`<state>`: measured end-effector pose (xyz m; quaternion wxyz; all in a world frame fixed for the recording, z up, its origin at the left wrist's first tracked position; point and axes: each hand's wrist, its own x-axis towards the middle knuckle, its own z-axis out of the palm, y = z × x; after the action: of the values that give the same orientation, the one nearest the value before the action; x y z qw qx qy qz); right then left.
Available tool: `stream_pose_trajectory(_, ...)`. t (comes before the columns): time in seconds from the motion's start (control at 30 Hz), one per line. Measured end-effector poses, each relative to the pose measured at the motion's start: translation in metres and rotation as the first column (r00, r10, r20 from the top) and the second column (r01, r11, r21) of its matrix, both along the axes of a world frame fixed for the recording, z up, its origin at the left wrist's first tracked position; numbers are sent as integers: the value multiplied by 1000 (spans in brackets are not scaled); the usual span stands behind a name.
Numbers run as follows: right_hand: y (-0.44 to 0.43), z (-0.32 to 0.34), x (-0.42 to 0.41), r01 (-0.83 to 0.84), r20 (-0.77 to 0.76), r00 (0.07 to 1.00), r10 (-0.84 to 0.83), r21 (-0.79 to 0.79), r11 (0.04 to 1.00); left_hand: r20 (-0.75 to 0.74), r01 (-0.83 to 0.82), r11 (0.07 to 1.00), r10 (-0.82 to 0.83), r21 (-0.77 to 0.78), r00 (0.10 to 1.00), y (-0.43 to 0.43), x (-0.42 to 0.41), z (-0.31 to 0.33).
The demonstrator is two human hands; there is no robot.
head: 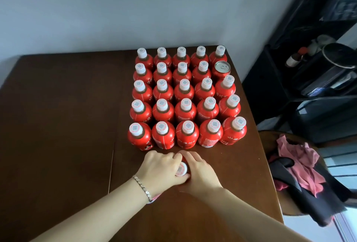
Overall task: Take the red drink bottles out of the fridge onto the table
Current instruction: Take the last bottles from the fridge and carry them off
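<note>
1. Bench [58,126]: dark brown wood, set against a pale grey wall [96,10]; a seam runs down its top left of the hands.
2. Red drink bottles, block [184,97]: upright with white caps, standing in a five-by-five grid on the far right part of the bench, packed so that neighbours touch or nearly touch. Twenty-four of the places hold bottles.
3. Can [222,69]: red with a silver top, filling the second place from the back in the rightmost column of the grid.
4. Red drink bottle, single [181,169]: upright on the bench, just in front of the near row and apart from it, roughly in line with the middle column. Only its white cap and a sliver of red shoulder show between the hands.
5. Left hand [160,168]: grip closed around the left side of the single bottle, fingers curled over its far shoulder, thumb at the near side below the cap. A metal bracelet [143,188] sits at the wrist.
6. Right hand [201,170]: grip closed on the right side of the same bottle, fingers bent over its far shoulder and meeting the left fingers there.
7. Chair [270,145]: brown, just beside the bench's right edge, carrying a heap of pink and black cloth [301,164].
8. Black shelving unit [309,68]: against the right wall, well apart from the bottles, holding dark items too dim to name.
</note>
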<state>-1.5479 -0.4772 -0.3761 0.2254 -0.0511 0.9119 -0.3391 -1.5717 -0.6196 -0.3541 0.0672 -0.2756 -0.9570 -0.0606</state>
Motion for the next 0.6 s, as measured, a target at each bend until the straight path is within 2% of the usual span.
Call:
stream_pose_trajectory(0.1,-15,-3,1,204,60,978,-199,-86,975,-43,-55,996,58,66,997,-19,-4,4)
stream_pose_trajectory(0.17,-27,-7,2,298,42,954,-296,-112,948,-69,-109,992,113,57,991,-31,-6,4)
stream_pose_trajectory(0.33,-56,-9,-5,346,32,938,-345,-128,929,-31,-234,972,233,-6,972,-58,-10,-10)
stream_pose_trajectory(0.43,-69,-7,-5,386,100,921,-376,-108,916,94,-317,941,307,116,947,-67,-4,-13)
stream_pose_trajectory(0.5,-71,-4,-6,423,176,897,-405,-77,903,295,-500,834,429,235,854,-68,1,-4)
stream_pose_trajectory(0.57,-73,0,-8,457,252,868,-429,-63,887,548,-732,640,536,233,643,-70,4,1)
stream_pose_trajectory(0.6,-74,0,-10,479,279,853,-442,-79,874,705,-838,505,518,206,485,-72,3,3)
